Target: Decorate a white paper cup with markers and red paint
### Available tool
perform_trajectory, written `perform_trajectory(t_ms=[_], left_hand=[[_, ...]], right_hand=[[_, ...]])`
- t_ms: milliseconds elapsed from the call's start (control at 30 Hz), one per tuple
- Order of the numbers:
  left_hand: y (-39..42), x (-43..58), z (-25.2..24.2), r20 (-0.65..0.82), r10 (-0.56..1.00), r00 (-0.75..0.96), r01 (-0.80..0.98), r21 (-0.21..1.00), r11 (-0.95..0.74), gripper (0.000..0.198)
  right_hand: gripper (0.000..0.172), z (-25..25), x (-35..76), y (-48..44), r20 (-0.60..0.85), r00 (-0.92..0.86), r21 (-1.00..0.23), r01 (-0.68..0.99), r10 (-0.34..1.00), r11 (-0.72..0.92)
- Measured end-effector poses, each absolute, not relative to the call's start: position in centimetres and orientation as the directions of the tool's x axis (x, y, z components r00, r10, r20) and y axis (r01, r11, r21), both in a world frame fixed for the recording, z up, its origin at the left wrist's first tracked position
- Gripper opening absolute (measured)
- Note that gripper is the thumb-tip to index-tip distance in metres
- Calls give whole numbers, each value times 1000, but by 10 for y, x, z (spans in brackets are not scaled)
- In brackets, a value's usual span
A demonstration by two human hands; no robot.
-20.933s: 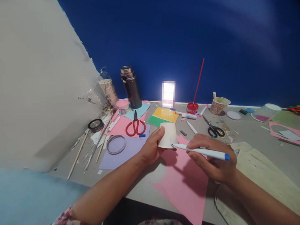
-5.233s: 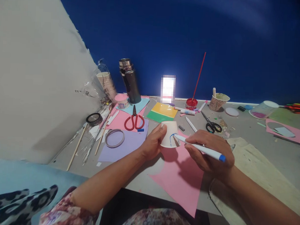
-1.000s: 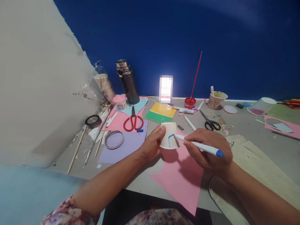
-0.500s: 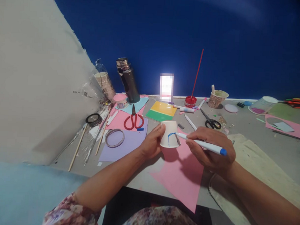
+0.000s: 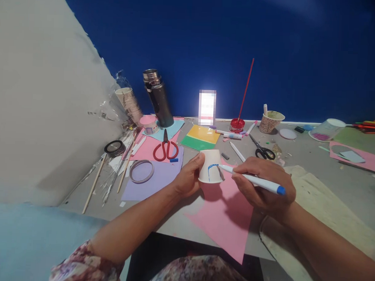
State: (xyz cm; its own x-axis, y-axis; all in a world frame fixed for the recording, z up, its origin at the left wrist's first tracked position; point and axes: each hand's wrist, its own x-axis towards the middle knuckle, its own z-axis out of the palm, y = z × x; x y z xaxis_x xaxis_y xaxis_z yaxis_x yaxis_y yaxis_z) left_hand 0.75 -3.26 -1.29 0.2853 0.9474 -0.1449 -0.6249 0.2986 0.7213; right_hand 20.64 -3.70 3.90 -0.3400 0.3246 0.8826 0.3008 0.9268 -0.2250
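My left hand (image 5: 189, 175) is closed round the left side of a white paper cup (image 5: 211, 174), which is held upside down over a pink sheet (image 5: 230, 228). A curved blue line runs up and over the cup's side. In my right hand (image 5: 266, 180) is a white marker (image 5: 256, 181) with a blue end. Its tip is at the right end of the blue line, at or very close to the cup. Just behind the cup lie a small grey cap (image 5: 225, 156) and another white marker (image 5: 237, 151).
Red-handled scissors (image 5: 165, 148), a tape ring (image 5: 141, 171) and a lilac sheet (image 5: 155, 192) lie to the left. A dark flask (image 5: 161, 102) and stacked cups (image 5: 130, 103) stand behind. Black scissors (image 5: 263, 152), a patterned cup (image 5: 270, 123) and a pale cloth (image 5: 314, 210) are right.
The blue line reaches slightly further right along the cup. My right hand has shifted a little with the marker, and the whole view has moved slightly.
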Motion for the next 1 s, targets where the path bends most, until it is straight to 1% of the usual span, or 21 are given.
perform_trajectory(t_ms=[67,200,333,467,600,733,800,900,1000], left_hand=[[-33,7,-14,-147,947,284,-630,716,300,46],[-33,6,-13,-156,944,292,-626,715,312,46],[-34,7,-10,-131,936,327,-619,719,316,50],[-35,7,-9,-148,942,302,-630,710,314,47],[-34,6,-9,-154,935,319,-638,695,332,45],[-34,6,-8,-153,934,323,-644,688,336,47],[-34,6,-9,-160,935,317,-647,684,337,48],[-35,6,-8,-179,933,311,-655,671,347,44],[-35,5,-7,-180,922,344,-664,648,374,42]], right_hand=[[10,39,206,-37,879,-354,-224,287,320,931],[12,39,206,-37,877,-347,-226,316,333,922],[13,40,205,-37,880,-335,-232,312,336,921],[12,39,205,-36,882,-344,-217,314,323,924],[15,39,206,-37,878,-338,-218,346,338,913],[18,40,206,-38,878,-335,-232,327,342,916],[17,41,206,-37,880,-342,-225,312,330,923],[12,43,206,-36,882,-352,-206,309,313,928],[12,43,206,-38,881,-342,-225,308,328,924]])
